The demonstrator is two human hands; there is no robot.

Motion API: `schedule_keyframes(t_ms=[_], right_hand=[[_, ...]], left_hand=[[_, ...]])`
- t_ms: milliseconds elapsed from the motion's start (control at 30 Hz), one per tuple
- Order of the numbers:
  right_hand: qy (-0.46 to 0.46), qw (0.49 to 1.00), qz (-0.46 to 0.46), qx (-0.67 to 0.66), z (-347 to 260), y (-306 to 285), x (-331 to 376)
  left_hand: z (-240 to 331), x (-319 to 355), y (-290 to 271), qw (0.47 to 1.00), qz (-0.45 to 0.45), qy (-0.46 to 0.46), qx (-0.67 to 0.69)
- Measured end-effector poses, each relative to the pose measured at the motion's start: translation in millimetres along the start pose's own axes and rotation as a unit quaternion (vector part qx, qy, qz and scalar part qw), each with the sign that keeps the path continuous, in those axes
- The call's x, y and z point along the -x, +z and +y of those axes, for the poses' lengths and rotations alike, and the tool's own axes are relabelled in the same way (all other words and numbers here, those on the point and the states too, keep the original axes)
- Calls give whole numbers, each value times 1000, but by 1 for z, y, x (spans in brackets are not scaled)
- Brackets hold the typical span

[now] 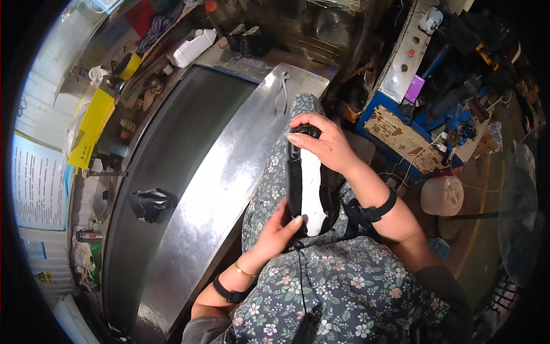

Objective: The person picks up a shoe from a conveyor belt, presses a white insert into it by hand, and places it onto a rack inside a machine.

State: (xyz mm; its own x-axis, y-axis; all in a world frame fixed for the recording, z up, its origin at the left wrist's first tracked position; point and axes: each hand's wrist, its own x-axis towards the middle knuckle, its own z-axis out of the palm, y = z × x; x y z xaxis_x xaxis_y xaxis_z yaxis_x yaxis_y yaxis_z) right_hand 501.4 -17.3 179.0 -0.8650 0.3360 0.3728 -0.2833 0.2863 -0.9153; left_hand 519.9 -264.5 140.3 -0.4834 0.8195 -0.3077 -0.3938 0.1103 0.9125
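Observation:
On my lap lies a black shoe upper (294,186) on a last, its underside turned up with a long white insole (312,189) along the middle. The black leather edges stand loose at the sides of the insole. My right hand (323,143) is closed over the far end, fingers wrapped round the black toe part. At the near end my left hand (278,229) grips the side, thumb on the edge by the insole and fingers partly hidden under the shoe. A pair of pincers (281,94) rests on the metal ledge beyond my hands.
To my left runs a shiny metal ledge (212,183) beside a dark conveyor belt (172,126), on which another black shoe upper (152,203) lies. A white jug (193,48) stands at the back left. At right are a blue machine (401,140) with cables and a pale plastic container (442,196).

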Motion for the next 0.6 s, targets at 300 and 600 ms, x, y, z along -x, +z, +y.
schedule_keyframes(t_ms=[300,600], right_hand=[[46,985,-38,-159,-14,-34,22],[382,902,-9,-199,-70,-147,141]], left_hand=[[-34,-15,2,972,29,69,-222],[-7,-40,13,907,-211,222,-289]])
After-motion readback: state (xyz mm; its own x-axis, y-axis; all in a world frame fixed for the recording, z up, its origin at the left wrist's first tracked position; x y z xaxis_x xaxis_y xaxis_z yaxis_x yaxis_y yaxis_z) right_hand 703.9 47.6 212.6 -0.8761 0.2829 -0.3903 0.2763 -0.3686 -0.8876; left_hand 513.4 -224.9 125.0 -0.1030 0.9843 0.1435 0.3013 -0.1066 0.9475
